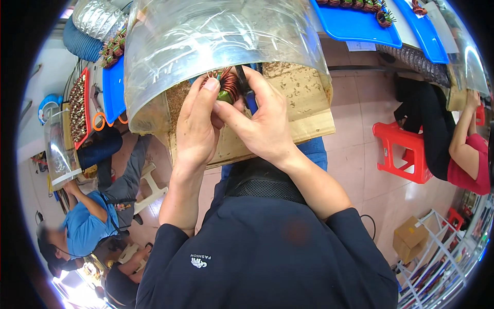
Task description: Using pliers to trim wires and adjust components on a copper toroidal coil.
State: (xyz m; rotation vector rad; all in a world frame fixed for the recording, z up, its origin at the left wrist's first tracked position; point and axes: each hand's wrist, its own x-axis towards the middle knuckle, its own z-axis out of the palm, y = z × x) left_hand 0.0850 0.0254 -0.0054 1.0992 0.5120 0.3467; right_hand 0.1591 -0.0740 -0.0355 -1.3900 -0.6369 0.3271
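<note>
Under the clear curved plastic cover (226, 38), both my hands meet at a ring-shaped coil (229, 82) of copper wire on a green core. My left hand (197, 121) is closed on the coil's left side, thumb on top near the loose wire ends. My right hand (265, 116) is closed around a slim black-and-blue tool (251, 102), its kind hidden by the fingers. The tool's dark upper part stands right beside the coil's windings. My right thumb reaches toward the coil's lower edge.
A cardboard-lined work surface (296, 95) lies below the cover, strewn with small copper-coloured scraps. Blue trays (360, 28) with coils stand at the right; another blue tray (114, 87) and orange-handled scissors (99, 121) are at the left. Co-workers sit on both sides, near a red stool (401, 152).
</note>
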